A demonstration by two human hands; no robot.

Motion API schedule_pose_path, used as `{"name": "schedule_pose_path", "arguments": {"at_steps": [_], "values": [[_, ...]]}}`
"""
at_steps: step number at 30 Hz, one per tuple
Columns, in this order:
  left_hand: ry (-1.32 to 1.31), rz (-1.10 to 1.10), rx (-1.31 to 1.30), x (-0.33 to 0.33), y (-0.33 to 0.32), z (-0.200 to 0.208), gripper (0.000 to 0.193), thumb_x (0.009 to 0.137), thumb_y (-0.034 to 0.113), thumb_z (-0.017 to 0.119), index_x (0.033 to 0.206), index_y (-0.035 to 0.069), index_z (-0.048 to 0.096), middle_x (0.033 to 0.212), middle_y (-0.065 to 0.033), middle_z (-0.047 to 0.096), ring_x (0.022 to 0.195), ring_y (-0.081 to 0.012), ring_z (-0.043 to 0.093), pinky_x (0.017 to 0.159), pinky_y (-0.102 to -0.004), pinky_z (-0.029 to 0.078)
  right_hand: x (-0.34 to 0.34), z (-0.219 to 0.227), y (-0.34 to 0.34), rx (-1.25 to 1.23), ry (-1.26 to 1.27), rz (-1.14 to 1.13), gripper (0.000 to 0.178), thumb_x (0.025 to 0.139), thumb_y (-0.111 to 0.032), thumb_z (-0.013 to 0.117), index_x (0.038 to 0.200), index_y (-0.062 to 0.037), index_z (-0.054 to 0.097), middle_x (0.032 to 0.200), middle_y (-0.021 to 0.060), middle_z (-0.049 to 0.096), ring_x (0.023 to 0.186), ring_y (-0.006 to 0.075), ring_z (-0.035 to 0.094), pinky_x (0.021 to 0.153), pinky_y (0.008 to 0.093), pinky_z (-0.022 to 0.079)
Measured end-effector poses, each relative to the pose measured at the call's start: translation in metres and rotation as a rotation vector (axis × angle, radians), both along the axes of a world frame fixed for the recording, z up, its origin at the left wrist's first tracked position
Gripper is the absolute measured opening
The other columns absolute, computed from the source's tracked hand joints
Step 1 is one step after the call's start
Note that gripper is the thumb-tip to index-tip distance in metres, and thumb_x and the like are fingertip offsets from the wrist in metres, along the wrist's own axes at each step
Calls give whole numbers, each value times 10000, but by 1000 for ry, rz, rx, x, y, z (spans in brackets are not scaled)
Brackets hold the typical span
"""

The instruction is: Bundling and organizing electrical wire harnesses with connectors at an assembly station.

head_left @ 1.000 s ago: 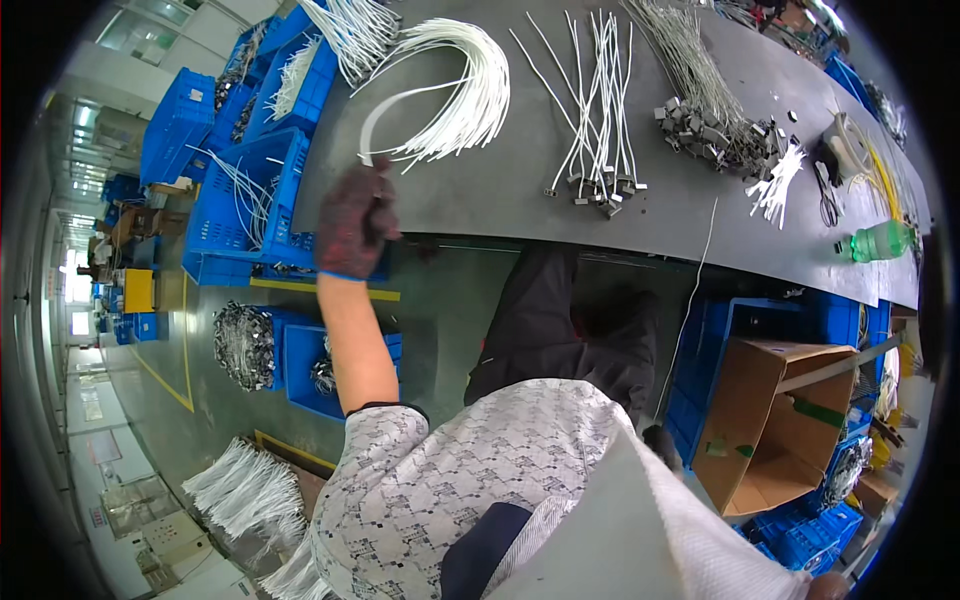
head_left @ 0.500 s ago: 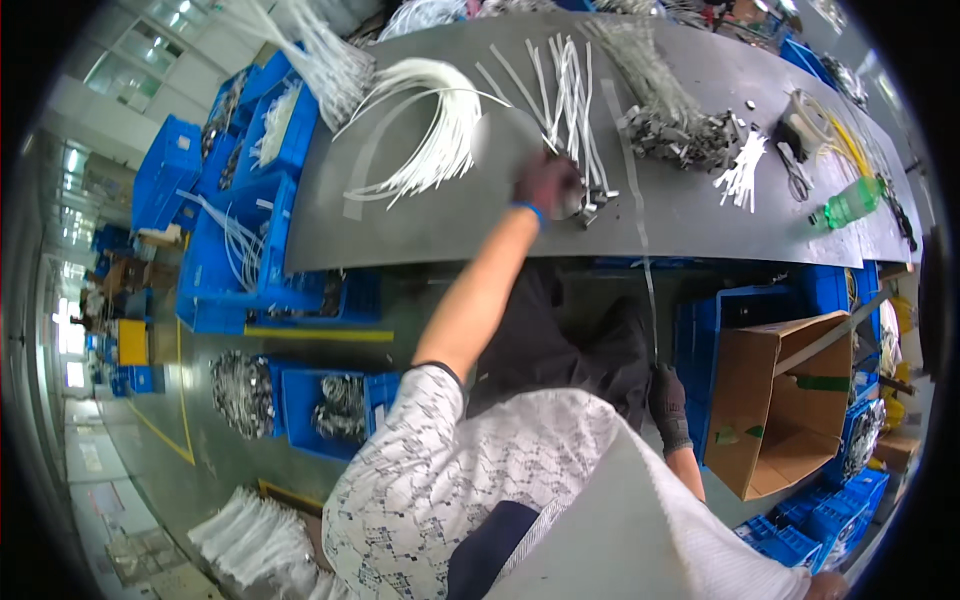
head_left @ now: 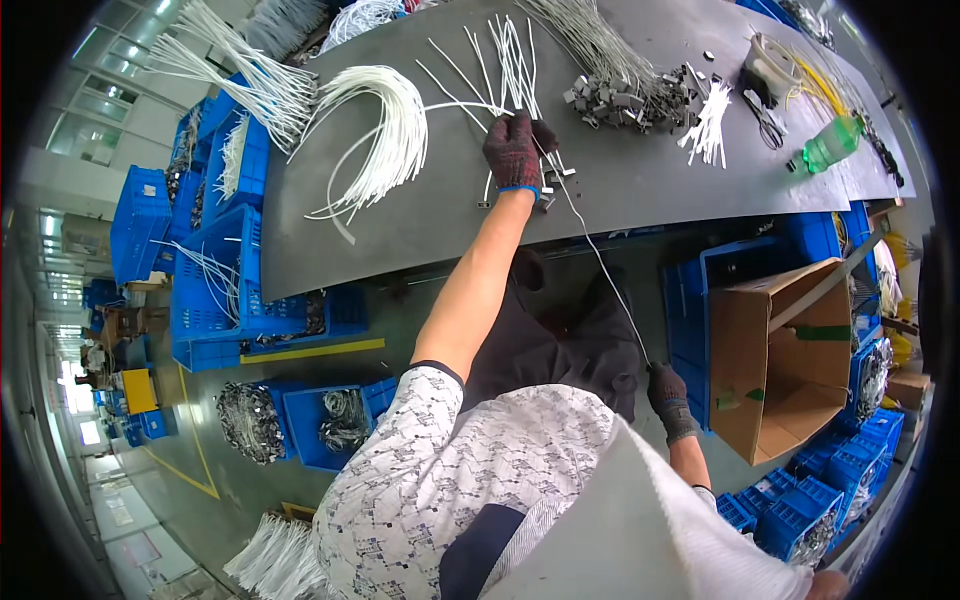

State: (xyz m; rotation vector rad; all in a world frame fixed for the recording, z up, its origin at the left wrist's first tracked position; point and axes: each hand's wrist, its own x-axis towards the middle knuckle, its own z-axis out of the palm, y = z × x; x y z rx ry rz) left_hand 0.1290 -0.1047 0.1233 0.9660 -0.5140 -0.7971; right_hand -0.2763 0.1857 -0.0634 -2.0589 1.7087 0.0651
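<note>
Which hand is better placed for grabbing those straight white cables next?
Probably the left hand: it's at the straight white cables on the table, while the right hand is beyond its edge, at a thin wire.

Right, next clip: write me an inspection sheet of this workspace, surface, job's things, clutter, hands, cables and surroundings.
Surface: grey table, piles of cables on it.
Job's things: white cables fanned out; curved bundle to their left.
Clutter: green bottle, short white strips.
Hands: both gloved; left hand over the white cables, right hand low, apparently holding the thin cable.
Cables: thin cable runs over the table edge to the right hand.
Surroundings: blue crates, cardboard box.
</note>
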Motion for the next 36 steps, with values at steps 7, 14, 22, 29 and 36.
{"name": "schedule_pose_path", "arguments": {"at_steps": [7, 14, 22, 29, 36], "values": [[-278, -704, 465, 21, 43, -67, 158, 966, 160, 642, 1013, 9, 644, 903, -136, 711, 762, -229, 711, 677, -409, 617, -9, -3, 13, -33, -65, 32, 197, 903, -81, 521, 1045, -94, 657, 986, 196, 660, 890, 415, 655, 743, 479, 535], [326, -596, 245, 52, 40, -59, 293, 977, 300, 645, 1062, 19, 644, 903, -123, 697, 765, -263, 706, 677, -431, 615, -22, 3, 27, -14, -8, 73, 194, 910, -84, 510, 1047, -91, 648, 966, 201, 656, 887, 420, 654, 724, 488, 528], [-173, -18, 463, 62, 45, -60, 316, 919, 368, 657, 871, 56, 634, 662, -57, 626, 464, -150, 536, 457, -330, 523, -6, 30, 28, 5, -30, -28, 207, 924, -60, 502, 1071, -94, 642, 1001, 201, 650, 905, 427, 641, 744, 483, 523], [476, 86, 369, 71, 37, -67, 290, 911, 315, 633, 837, 39, 592, 668, -99, 634, 518, -230, 614, 459, -399, 539, 6, 38, 25, 1, -62, 59, 209, 932, -70, 498, 1092, -93, 630, 1016, 205, 647, 907, 431, 640, 733, 495, 519], [-776, -167, 896, 149, 33, -127, 427, 853, 442, 629, 994, 64, 770, 920, -186, 739, 870, -339, 716, 787, -445, 566, -1, 32, 17, -15, -72, -61, 208, 942, -64, 501, 1107, -91, 625, 1017, 196, 640, 912, 427, 634, 739, 483, 516]]}}
